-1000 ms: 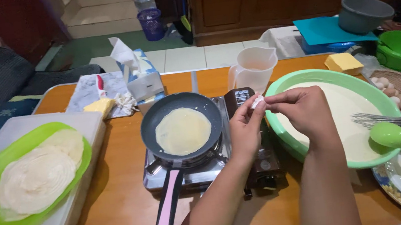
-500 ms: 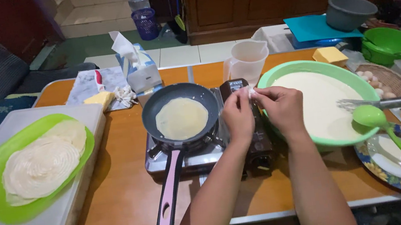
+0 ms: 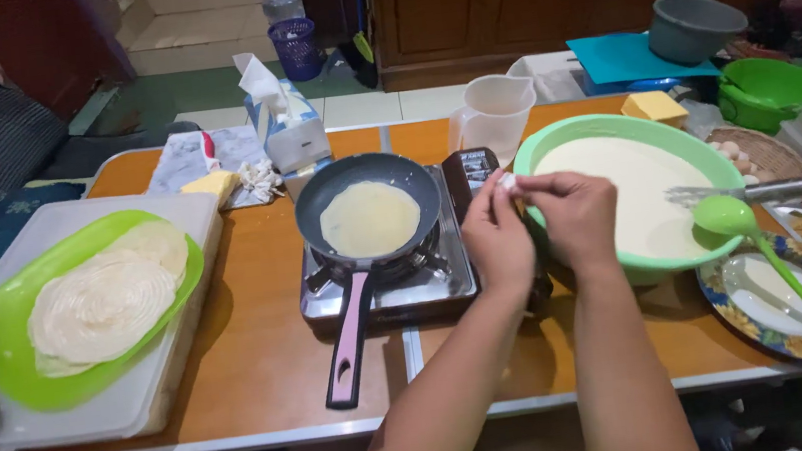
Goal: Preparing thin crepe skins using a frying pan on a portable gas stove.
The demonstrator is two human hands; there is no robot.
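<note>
Left hand (image 3: pixel 498 235) and right hand (image 3: pixel 576 216) touching, fingertips pinched narrow on small white scrap (image 3: pixel 508 181). Scrap just above green batter bowl (image 3: pixel 553 143) rim, at bowl's 9 o'clock. Frying pan (image 3: pixel 370 219) with crepe on stove (image 3: pixel 418 289), at 9 o'clock from hands.

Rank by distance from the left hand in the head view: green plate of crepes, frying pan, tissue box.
From the left hand:
1. Frying pan, just left of it on the stove.
2. Tissue box, behind and left.
3. Green plate of crepes, far left.
</note>
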